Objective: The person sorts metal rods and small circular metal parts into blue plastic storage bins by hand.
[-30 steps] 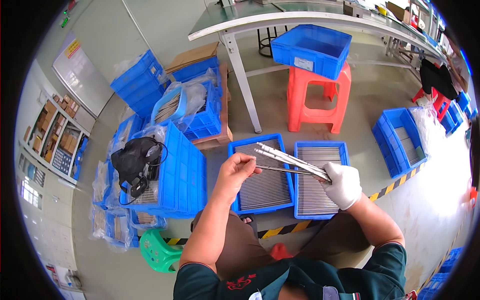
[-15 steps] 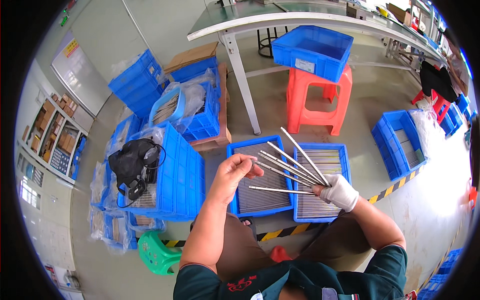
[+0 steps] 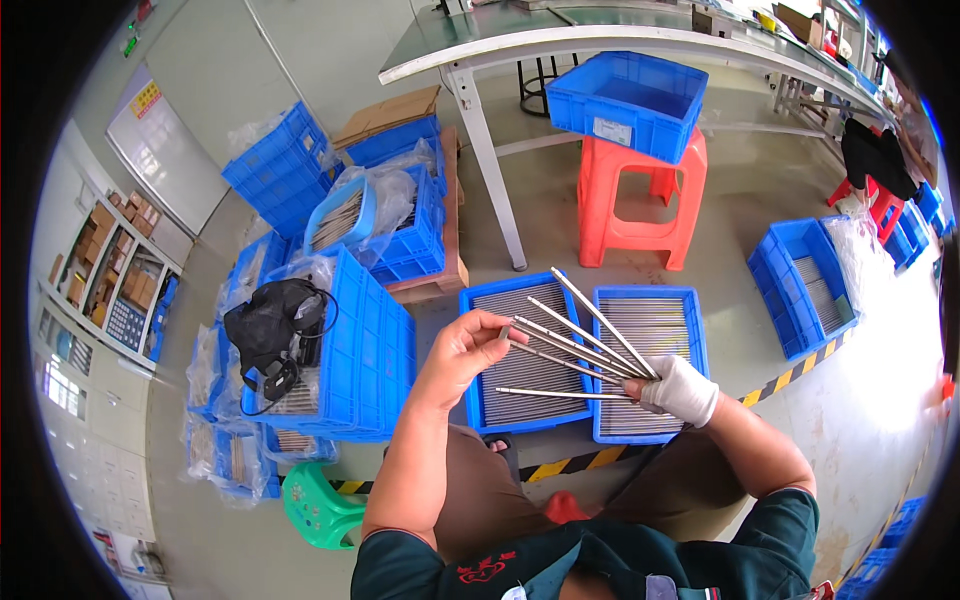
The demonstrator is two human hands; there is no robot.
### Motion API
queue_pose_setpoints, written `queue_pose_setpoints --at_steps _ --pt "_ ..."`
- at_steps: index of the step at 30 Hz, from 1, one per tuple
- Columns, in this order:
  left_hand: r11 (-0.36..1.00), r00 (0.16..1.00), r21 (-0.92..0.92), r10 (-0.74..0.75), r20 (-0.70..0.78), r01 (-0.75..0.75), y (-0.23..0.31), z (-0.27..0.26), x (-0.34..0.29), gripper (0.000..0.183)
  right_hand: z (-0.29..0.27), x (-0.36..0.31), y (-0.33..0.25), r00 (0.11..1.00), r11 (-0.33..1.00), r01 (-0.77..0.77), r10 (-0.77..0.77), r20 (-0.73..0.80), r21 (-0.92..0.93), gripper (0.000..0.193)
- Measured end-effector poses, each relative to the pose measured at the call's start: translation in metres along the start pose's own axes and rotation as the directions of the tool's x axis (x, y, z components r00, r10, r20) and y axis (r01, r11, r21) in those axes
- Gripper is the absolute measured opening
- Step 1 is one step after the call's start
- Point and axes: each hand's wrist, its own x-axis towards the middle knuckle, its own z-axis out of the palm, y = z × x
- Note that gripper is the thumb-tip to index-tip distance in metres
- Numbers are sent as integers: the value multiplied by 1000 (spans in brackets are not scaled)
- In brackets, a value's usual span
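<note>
My right hand (image 3: 682,390), in a white glove, grips several thin metal rods (image 3: 588,350) that fan out to the left and away from me. Bare and pinched, my left hand (image 3: 462,358) is at the far end of one rod. A small greyish bit shows at its fingertips, too small to name. Below the hands, two shallow blue trays stand side by side, the left tray (image 3: 530,424) and the right tray (image 3: 640,438). Rows of similar rods lie in both.
Stacked blue crates (image 3: 375,350) stand at the left, a black bag (image 3: 268,325) on top. Ahead, a red stool (image 3: 590,200) bears a blue bin (image 3: 620,95) beside a workbench (image 3: 430,60). A green stool (image 3: 312,505) is near left; another rod crate (image 3: 785,290) is at right.
My left thumb and fingers have shifted slightly at the rod's end. The rods in my right hand have swung a little. The whole view has moved slightly to the right.
</note>
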Motion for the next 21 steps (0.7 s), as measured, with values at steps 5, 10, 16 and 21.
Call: queue_pose_setpoints --at_steps 5,10,16,21 --pt "999 997 -40 -25 78 28 1 -6 -4 20 0 2 9 996 999 -33 31 80 33 25" --pt "990 990 -34 -133 38 134 0 -7 -6 19 6 -2 3 952 890 233 -292 -96 -393 24" --pt "999 999 33 -37 19 36 6 -8 -6 19 5 4 5 999 1000 -4 5 49 -18 24" --pt "1000 999 9 3 -45 -3 11 -14 -6 19 4 3 -4 999 998 31 -30 15 -46 27"
